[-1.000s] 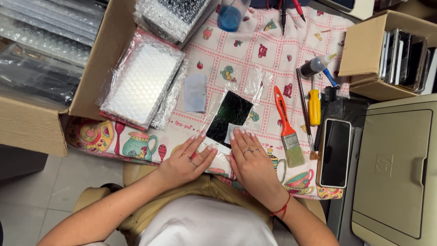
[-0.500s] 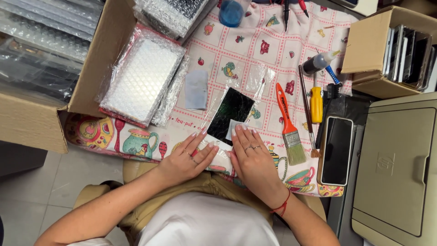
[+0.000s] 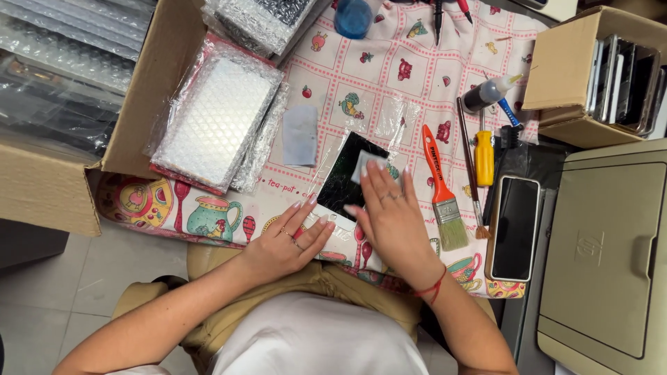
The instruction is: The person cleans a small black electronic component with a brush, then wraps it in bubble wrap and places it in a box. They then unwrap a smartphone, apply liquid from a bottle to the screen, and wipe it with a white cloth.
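Nearest the body, the left hand (image 3: 288, 239) lay flat on the counter (image 3: 417, 62), fingers spread and holding nothing, its fingertips resting at the near left corner of the dark screen panel (image 3: 345, 182). Just beside it, the right hand (image 3: 392, 219) lay palm down over the near right part of that panel, fingers straight and together, pressing a small pale cloth (image 3: 363, 169) against the glass under the fingertips rather than gripping anything. The panel itself lay tilted on the patterned tablecloth (image 3: 389, 76), reaching away from both hands, with clear plastic film (image 3: 396, 118) beyond its far edge. To the right lay an orange-handled paintbrush (image 3: 439, 187), a yellow screwdriver (image 3: 484, 157) and a dark phone (image 3: 515, 228). Farther off to the left sat a bubble-wrapped package (image 3: 212, 121) and a cardboard box (image 3: 149, 90).
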